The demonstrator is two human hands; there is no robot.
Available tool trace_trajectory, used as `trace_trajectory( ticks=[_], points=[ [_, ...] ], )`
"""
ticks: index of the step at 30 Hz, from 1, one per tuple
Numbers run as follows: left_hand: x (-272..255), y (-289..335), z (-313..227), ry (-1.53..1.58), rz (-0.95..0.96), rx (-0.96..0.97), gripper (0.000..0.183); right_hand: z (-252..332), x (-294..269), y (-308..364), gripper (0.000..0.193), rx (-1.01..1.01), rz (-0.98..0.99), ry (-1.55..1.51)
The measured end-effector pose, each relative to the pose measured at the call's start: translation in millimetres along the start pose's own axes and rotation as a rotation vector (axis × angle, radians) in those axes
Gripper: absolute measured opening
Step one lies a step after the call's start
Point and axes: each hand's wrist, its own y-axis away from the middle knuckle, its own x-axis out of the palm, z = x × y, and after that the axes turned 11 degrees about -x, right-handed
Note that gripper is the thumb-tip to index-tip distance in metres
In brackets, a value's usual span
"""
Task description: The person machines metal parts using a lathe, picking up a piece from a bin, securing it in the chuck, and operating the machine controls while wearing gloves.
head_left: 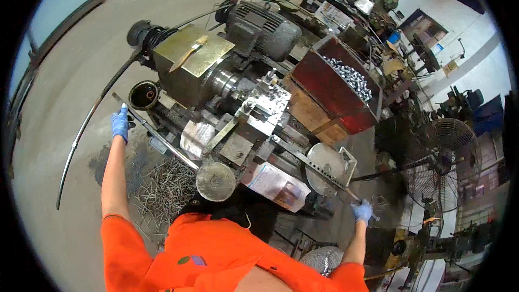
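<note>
I stand at a metal lathe (238,113) and look down over my orange shirt. My left hand (120,123), in a blue glove, grips the far end of a long steel lever bar (157,132) that runs toward the machine. My right hand (363,211), also in a blue glove, is closed on the handle of another lever (324,176) beside a round grey plate (323,165). A round handwheel (215,181) sits just in front of my chest. Both arms are stretched wide apart.
A grey electric motor (262,30) sits behind the lathe. A red bin (338,84) of small shiny metal parts stands to the right on a wooden crate. Metal shavings (165,189) lie on the concrete floor. A long thin rod (86,124) lies left. A floor fan (451,157) stands at right.
</note>
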Motion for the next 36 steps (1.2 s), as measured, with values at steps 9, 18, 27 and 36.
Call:
trace_trajectory(
  ticks=[9,18,27,36],
  points=[
    [51,4,4,-0.033,-0.23,0.067,0.023,-76,21,240,0.045,0.469,0.113,-0.055],
    [52,-20,15,-0.047,-0.239,0.074,0.023,-53,32,286,0.041,0.589,0.132,-0.082],
    [52,1,1,-0.021,-0.252,0.079,0.021,-47,36,291,0.042,0.596,0.113,-0.087],
    [54,-8,20,0.165,-0.132,0.068,0.023,-53,41,302,0.042,0.592,0.077,-0.139]
  ],
)
